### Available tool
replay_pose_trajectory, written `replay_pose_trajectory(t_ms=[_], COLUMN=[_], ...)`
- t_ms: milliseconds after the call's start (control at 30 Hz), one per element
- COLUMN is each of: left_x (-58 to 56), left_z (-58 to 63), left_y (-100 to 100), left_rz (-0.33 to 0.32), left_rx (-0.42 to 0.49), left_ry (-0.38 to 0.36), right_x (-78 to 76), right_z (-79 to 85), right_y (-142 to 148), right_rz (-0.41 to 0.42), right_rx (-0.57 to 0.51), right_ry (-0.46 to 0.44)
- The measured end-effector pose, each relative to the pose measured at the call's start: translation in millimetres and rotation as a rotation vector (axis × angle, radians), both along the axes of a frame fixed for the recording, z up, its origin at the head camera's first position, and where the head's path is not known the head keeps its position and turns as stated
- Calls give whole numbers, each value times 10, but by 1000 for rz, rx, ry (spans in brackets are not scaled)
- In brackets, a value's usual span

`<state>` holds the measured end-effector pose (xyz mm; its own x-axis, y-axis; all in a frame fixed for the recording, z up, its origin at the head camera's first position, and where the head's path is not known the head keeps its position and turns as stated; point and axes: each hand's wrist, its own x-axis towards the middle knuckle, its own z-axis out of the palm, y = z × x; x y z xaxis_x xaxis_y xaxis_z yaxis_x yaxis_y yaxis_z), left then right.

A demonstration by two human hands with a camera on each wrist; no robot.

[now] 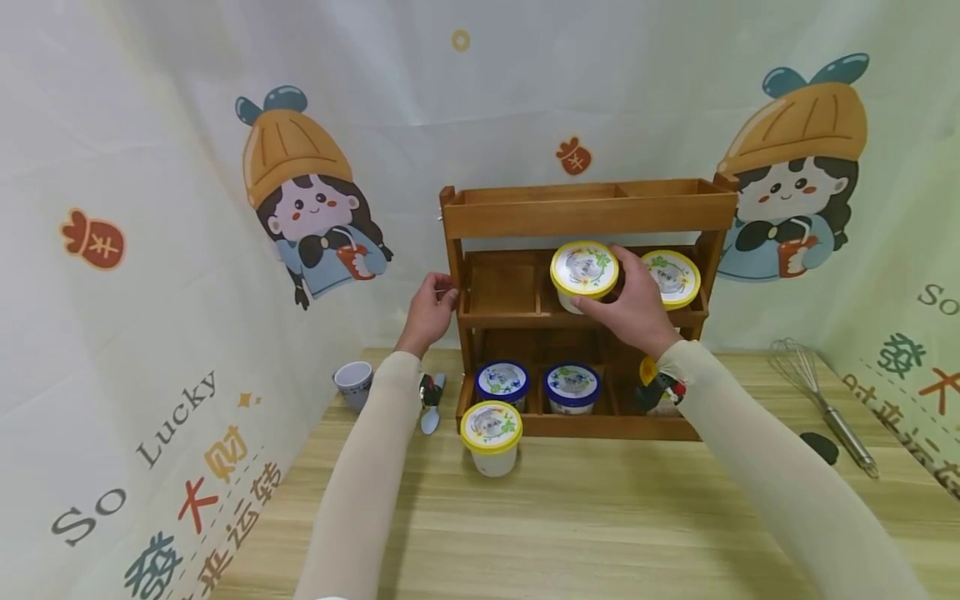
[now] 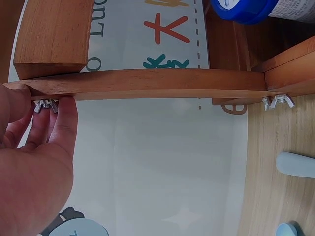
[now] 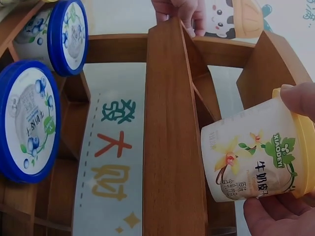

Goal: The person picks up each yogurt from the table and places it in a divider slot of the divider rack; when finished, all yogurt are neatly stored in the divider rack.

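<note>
My right hand (image 1: 639, 305) grips a yellow-lidded yogurt tub (image 1: 585, 268) by its lid edge, at the middle tier of a brown wooden rack (image 1: 585, 220). In the right wrist view, the tub's printed white side (image 3: 248, 147) is tilted against the tier's front board. Another yellow-lidded tub (image 1: 672, 278) stands to the right on that tier. My left hand (image 1: 430, 313) holds the rack's left side post, thumb and fingers on either side of it near a wing nut (image 2: 46, 104). Two blue-lidded tubs (image 1: 503, 381) sit in the bottom tier.
One yellow-lidded tub (image 1: 492, 437) stands on the table before the rack. A small cup (image 1: 354, 383) and a spoon (image 1: 430, 419) lie to the left. A whisk (image 1: 836, 417) and a black object (image 1: 819, 448) are at the right. Behind my right wrist, another tub is partly hidden.
</note>
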<state>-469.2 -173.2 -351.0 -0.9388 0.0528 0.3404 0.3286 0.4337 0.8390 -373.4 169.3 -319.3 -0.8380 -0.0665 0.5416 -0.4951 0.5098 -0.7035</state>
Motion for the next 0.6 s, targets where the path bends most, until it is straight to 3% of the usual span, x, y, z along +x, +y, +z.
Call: replay_pose_trajectory(t_ms=[600], left_x=[25], left_z=[19], left_y=[-11], left_rz=[-3], left_rx=[0], left_ry=[-1], right_x=[-152], right_z=[-49], right_y=[-75], right_rz=[-68], right_rx=[131], right_ry=[-31])
